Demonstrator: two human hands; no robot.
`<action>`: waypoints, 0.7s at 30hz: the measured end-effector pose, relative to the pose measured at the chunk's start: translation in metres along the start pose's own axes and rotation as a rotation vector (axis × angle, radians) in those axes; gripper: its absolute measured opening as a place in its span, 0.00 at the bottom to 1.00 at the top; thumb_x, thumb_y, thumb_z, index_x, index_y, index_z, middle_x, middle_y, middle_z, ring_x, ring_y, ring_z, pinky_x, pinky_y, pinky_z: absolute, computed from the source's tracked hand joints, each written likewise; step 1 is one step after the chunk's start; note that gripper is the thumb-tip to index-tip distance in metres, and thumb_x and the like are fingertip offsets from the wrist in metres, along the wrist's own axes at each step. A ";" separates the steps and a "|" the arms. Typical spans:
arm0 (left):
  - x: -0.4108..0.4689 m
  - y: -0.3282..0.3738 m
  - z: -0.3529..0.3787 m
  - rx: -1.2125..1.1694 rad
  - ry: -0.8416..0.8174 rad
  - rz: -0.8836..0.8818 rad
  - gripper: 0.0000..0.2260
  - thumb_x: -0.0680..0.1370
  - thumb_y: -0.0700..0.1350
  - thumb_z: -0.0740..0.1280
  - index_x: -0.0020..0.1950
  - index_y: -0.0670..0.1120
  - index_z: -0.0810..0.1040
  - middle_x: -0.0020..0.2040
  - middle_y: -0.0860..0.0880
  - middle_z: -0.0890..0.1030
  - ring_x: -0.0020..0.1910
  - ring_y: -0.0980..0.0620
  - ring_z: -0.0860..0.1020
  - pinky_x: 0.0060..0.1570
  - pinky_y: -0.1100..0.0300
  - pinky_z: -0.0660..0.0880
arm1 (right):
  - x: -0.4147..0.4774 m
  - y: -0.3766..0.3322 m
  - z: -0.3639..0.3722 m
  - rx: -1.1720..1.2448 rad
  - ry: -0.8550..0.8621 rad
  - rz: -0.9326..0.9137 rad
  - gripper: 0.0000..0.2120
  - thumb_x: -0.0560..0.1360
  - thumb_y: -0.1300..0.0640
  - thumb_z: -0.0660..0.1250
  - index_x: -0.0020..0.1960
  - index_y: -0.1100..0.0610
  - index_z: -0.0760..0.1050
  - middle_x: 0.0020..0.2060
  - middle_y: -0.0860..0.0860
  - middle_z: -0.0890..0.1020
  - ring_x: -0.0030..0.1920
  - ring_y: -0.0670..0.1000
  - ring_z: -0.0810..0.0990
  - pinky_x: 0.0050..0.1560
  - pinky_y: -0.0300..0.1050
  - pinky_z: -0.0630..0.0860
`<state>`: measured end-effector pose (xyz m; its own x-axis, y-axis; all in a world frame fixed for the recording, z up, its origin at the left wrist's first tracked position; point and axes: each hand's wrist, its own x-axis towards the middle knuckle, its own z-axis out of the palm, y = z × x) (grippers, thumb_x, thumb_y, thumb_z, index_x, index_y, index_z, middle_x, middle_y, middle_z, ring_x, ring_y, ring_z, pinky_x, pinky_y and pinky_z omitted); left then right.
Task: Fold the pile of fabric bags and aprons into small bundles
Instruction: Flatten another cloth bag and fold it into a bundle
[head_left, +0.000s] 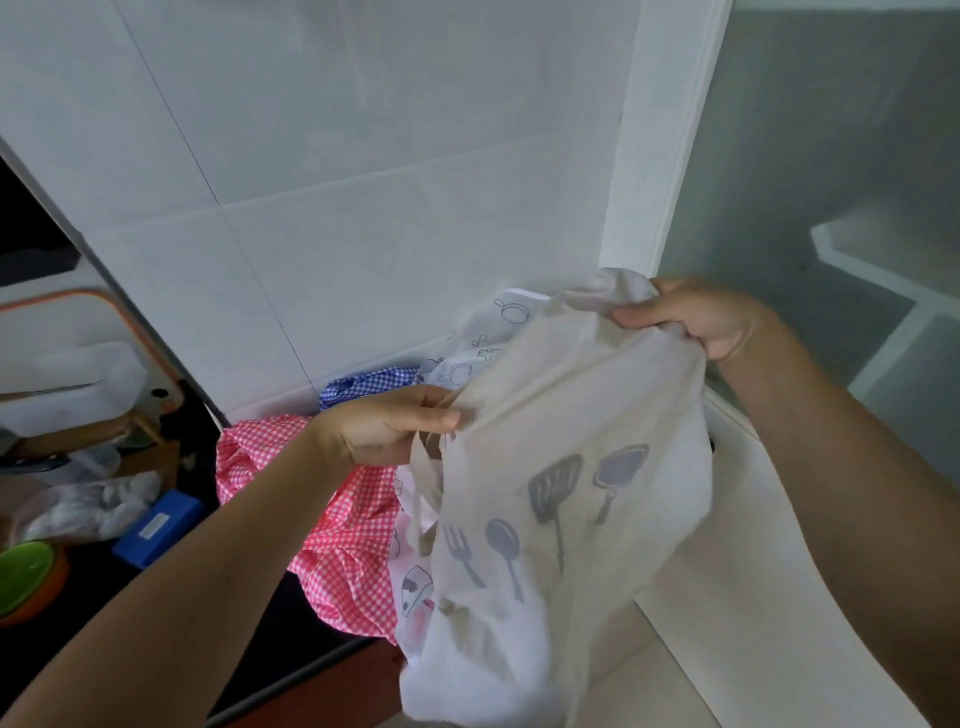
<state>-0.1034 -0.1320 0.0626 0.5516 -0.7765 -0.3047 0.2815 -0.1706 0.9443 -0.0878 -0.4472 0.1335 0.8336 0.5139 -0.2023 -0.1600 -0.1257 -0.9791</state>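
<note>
A beige fabric bag (561, 467) printed with grey kitchen utensils hangs in the air between my hands. My left hand (395, 426) grips its upper left edge near the handles. Higher and to the right, my right hand (696, 317) pinches the upper right corner. Behind and below the bag lies the pile: a pink gingham apron (337, 545), a blue gingham cloth (363, 387) and a white fabric with outlined utensil drawings (483, 338). The bag hides part of the pile.
The pile rests on a dark counter (260, 634) against a white tiled wall (322, 182). At left are a blue box (161, 525), green and orange bowls (26, 577), a plastic bag and a cutting board. A white ledge (779, 545) runs at right.
</note>
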 end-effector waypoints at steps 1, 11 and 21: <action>-0.003 0.006 -0.004 0.037 0.008 -0.009 0.27 0.60 0.56 0.81 0.52 0.42 0.83 0.49 0.45 0.84 0.48 0.49 0.82 0.50 0.56 0.79 | 0.003 -0.001 -0.002 -0.011 -0.004 0.001 0.31 0.42 0.47 0.85 0.42 0.57 0.85 0.41 0.52 0.86 0.40 0.47 0.84 0.38 0.38 0.79; -0.051 0.036 -0.088 0.252 -0.030 -0.119 0.14 0.64 0.53 0.79 0.40 0.44 0.84 0.37 0.47 0.83 0.42 0.49 0.81 0.57 0.49 0.75 | 0.035 -0.002 0.003 0.245 -0.073 -0.068 0.20 0.75 0.65 0.57 0.60 0.52 0.81 0.63 0.51 0.79 0.64 0.51 0.77 0.56 0.40 0.76; -0.038 0.101 -0.176 -0.647 1.065 0.476 0.12 0.80 0.47 0.62 0.57 0.40 0.73 0.43 0.46 0.80 0.41 0.52 0.81 0.47 0.60 0.78 | 0.173 -0.004 0.000 -0.048 0.185 0.060 0.17 0.77 0.65 0.64 0.65 0.57 0.75 0.59 0.55 0.80 0.52 0.51 0.82 0.61 0.47 0.75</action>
<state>0.0417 -0.0130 0.1481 0.9563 0.2203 -0.1921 0.0480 0.5299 0.8467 0.0574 -0.3574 0.1024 0.9070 0.3398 -0.2487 -0.1913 -0.1938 -0.9622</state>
